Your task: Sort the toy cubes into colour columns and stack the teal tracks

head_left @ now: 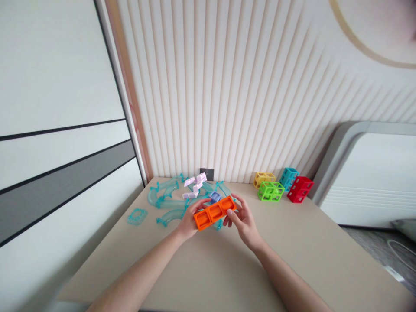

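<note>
I have one orange block (216,212) in both hands, raised over the surface (214,268): my left grip (189,222) is closed around its left end, and my right grip (244,221) holds its right end, the thumb pressed on the near face. The block has three square recesses in a row, orange to the bottom. Far right stand four openwork blocks, one each of yellow (264,177), green (271,191), blue (289,178) and red (300,189); whether anything sits inside them I can't make out. The green one partly covers the yellow, and the red overlaps the blue's edge.

Most of my left fingers are hidden behind the orange block, which also hides part of the teal track pieces (177,204). Those overlap too much for a sure count, as do the pale lilac pieces (196,186). Just beyond my block is one periwinkle piece (215,197); one teal ring-like piece (137,216) lies apart at left.
</note>
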{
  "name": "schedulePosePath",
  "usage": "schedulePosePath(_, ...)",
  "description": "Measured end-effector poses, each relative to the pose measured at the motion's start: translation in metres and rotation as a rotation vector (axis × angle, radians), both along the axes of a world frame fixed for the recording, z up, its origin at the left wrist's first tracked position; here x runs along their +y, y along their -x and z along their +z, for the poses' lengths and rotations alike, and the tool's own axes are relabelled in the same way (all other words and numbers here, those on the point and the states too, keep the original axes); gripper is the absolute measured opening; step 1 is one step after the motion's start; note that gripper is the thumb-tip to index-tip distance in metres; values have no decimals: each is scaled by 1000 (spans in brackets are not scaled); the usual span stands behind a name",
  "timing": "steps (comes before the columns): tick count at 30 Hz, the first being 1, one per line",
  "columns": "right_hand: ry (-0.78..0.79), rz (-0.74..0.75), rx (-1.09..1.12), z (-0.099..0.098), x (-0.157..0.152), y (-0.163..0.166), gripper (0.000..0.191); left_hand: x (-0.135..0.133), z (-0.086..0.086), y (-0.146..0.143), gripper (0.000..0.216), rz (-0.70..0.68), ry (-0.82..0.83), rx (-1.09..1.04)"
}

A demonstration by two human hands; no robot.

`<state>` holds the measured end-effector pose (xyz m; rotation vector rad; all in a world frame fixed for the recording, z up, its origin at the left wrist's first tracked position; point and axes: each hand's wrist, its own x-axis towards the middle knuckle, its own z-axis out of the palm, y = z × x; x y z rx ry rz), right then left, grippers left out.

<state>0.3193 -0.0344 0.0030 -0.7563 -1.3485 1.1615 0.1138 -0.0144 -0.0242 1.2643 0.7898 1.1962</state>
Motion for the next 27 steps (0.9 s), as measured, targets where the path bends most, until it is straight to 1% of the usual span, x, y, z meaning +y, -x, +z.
schedulePosePath(3, 4, -1, -33, -4, 1, 0, 47, -6, 3, -4, 59, -124, 43, -26)
schedulePosePath(6, 9, 7, -62, -4, 0, -1, 45, -9, 5, -6, 51, -164, 69, -54)
schedulePosePath(8, 29, 35, -94, -4, -2, -1, 46, -8, 6, -7, 41, -164, 83, -52)
schedulePosePath(11, 34, 61, -122, -7, -3, 1, 54, -7, 10, -7, 35, -135, 86, -52)
schedulePosePath(13, -7, 21, -118, -11, -2, 3, 61, -7, 14, -7, 36, -97, 84, -68)
schedulePosePath(15, -64, -59, -113, -14, -2, 4, 65, -8, 17, -8, 43, -36, 78, -113)
schedulePosePath(17, -96, -121, -133, -15, -2, 5, 65, -9, 17, -9, 56, 32, 43, -164)
schedulePosePath(18, -99, -124, -158, -15, -2, 5, 64, -10, 17, -10, 62, 57, 16, -178)
schedulePosePath(20, -112, -84, -234, -14, -1, 5, 57, -11, 15, -10, 69, 76, -46, -156)
schedulePosePath(23, -193, 8, -323, -17, -2, 5, 51, -14, 11, -10, 70, 93, -164, -17)
schedulePosePath(25, -220, 60, -330, -20, -3, 6, 54, -17, 9, -9, 71, 64, -252, 92)
schedulePosePath(27, -214, 78, -320, -23, -4, 6, 58, -20, 7, -8, 74, -20, -323, 163)
